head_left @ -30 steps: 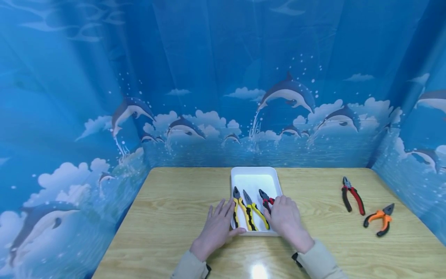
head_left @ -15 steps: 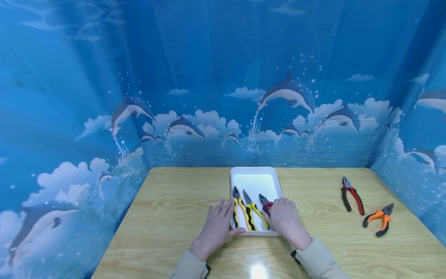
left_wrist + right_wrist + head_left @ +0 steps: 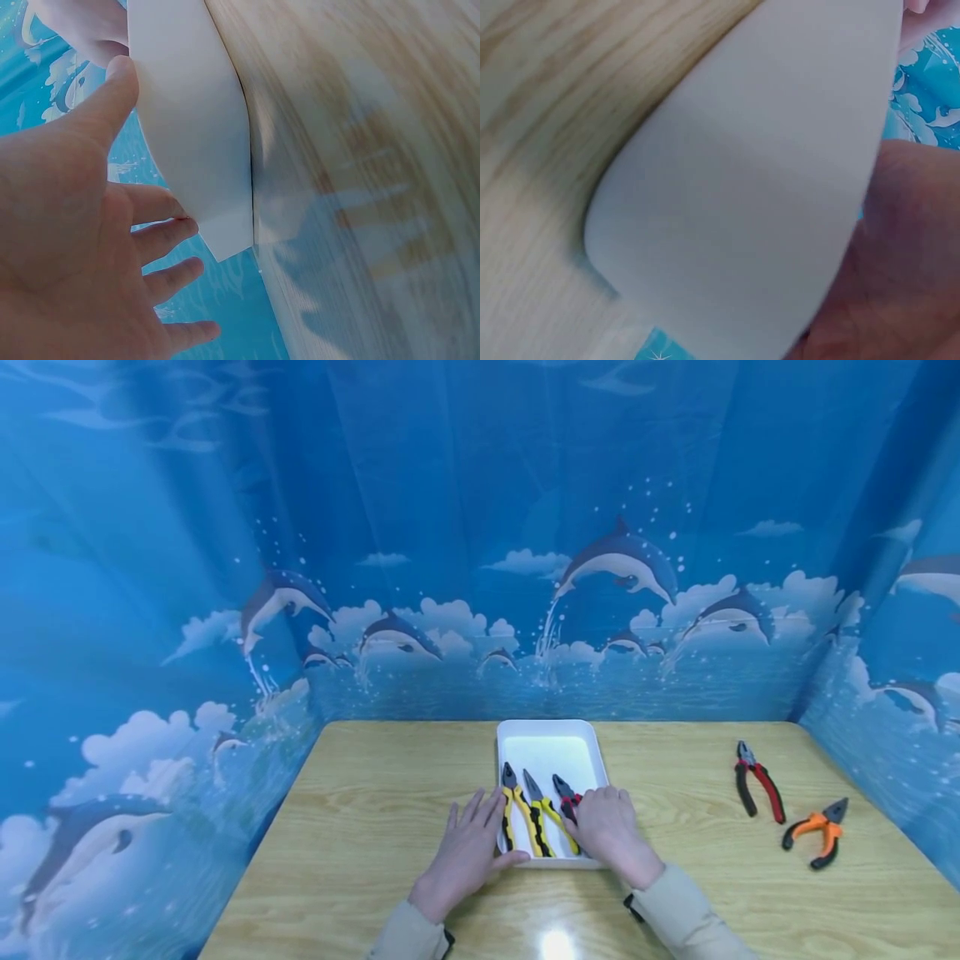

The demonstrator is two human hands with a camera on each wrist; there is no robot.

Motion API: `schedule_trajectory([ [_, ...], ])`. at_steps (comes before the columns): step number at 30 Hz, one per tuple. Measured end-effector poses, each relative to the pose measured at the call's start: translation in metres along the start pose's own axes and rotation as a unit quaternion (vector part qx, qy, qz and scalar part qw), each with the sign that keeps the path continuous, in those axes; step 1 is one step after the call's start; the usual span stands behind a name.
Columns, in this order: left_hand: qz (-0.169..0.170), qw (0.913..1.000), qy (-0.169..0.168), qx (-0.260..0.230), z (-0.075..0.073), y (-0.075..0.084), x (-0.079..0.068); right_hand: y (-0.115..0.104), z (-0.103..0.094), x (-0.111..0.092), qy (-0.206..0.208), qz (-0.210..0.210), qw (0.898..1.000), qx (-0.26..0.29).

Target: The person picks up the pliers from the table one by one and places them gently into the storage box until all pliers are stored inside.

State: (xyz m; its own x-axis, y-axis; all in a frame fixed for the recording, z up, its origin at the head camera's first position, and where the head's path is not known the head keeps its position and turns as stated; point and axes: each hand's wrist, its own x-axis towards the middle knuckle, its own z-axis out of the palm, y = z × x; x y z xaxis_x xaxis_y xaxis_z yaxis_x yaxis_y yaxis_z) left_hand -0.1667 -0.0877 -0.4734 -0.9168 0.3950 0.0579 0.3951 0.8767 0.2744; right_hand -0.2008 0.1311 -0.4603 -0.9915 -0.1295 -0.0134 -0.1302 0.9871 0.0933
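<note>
A white tray [image 3: 547, 750] stands on the table with three pliers in it. Yellow-and-black pliers [image 3: 509, 776] lie along its left side, and yellow-and-black long-nose pliers [image 3: 532, 787] lie beside them. My right hand [image 3: 611, 827] reaches over the right rim and grips red-and-black pliers [image 3: 563, 788]; their handles are mostly hidden beneath it. At the left front corner my left hand [image 3: 467, 842] rests with fingers spread, thumb along the front rim. In the left wrist view its thumb and fingertips [image 3: 180, 225] meet the tray wall [image 3: 199, 127].
To the right on the wooden table [image 3: 375, 793] lie other red-and-black pliers [image 3: 763, 787], with orange-and-black pliers [image 3: 831, 828] nearer the right edge. A blue dolphin-print curtain [image 3: 465, 527] encloses the table at the back and sides.
My right hand has shifted slightly to the left inside the tray, and the red-and-black pliers' head has moved left with it. The left hand and tray have stayed in place.
</note>
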Motion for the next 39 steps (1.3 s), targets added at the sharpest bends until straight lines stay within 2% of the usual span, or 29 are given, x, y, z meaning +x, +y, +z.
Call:
schedule_trajectory([
  [7, -0.008, 0.9999, -0.008, -0.007, -0.001, 0.001, 0.000, 0.001, 0.004, 0.001, 0.020, -0.003, 0.999, 0.027],
  [14, -0.010, 0.9999, -0.010, -0.007, -0.001, 0.001, 0.001, 0.002, 0.005, 0.006, 0.014, 0.000, 0.999, 0.035],
  [25, -0.004, 0.9999, -0.007, -0.009, -0.001, 0.000, 0.001, 0.008, 0.000, 0.004, 0.026, -0.030, 0.999, 0.032],
  [27, -0.005, 0.9999, -0.007, -0.011, -0.001, 0.000, 0.000, 0.011, -0.002, 0.004, 0.042, -0.032, 0.997, 0.052],
  [30, -0.006, 0.9999, -0.005, -0.010, -0.002, 0.001, 0.001, 0.015, -0.003, 0.005, 0.088, -0.038, 0.992, 0.082],
  [35, -0.009, 0.9999, -0.007, -0.011, -0.002, 0.001, 0.001, 0.021, -0.003, 0.007, 0.187, -0.053, 0.973, 0.121],
  [39, -0.008, 0.9998, -0.008, -0.014, -0.002, 0.001, 0.001, 0.023, -0.007, 0.007, 0.227, -0.049, 0.962, 0.144],
])
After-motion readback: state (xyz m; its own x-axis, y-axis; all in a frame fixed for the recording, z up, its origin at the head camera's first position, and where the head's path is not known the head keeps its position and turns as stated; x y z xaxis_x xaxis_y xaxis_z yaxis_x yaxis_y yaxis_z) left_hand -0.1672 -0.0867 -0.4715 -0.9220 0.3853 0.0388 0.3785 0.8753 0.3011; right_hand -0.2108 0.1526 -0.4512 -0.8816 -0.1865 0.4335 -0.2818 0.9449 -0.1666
